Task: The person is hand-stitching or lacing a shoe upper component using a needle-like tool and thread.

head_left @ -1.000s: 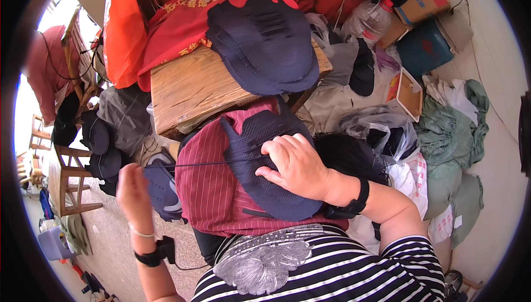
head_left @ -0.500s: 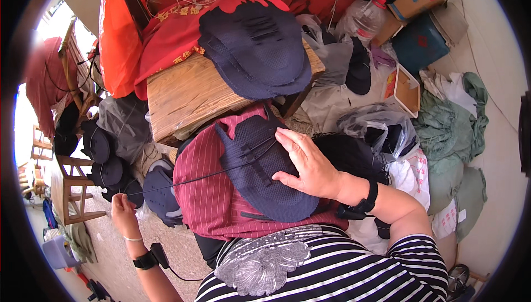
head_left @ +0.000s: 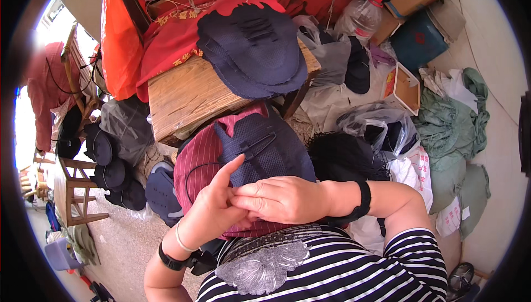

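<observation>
Across my lap, over a maroon pinstriped cloth (head_left: 193, 161), lies a dark blue mesh piece (head_left: 276, 161) that looks like a shoe upper. A thin black cord (head_left: 191, 176) comes out of its middle and loops slackly down behind my left hand (head_left: 214, 207). That hand has one finger raised and the others bent in, apparently around the cord's end. My right hand (head_left: 282, 198) meets it in front of the piece, its fingers pressed together against the left fingers. What lies between the fingertips is hidden.
Ahead, a wooden stool (head_left: 177, 102) carries stacked dark blue mesh pieces (head_left: 249, 53). A bundle of black cords (head_left: 345, 155) lies to the right, near a clear plastic bag (head_left: 381, 116) and green cloth (head_left: 451, 119). At left are dark shoe-like pieces (head_left: 113, 172) and a small wooden chair (head_left: 72, 191).
My left hand has come in from the far left to my lap, and the taut cord has gone slack. My right hand has left the mesh piece and moved down to meet it.
</observation>
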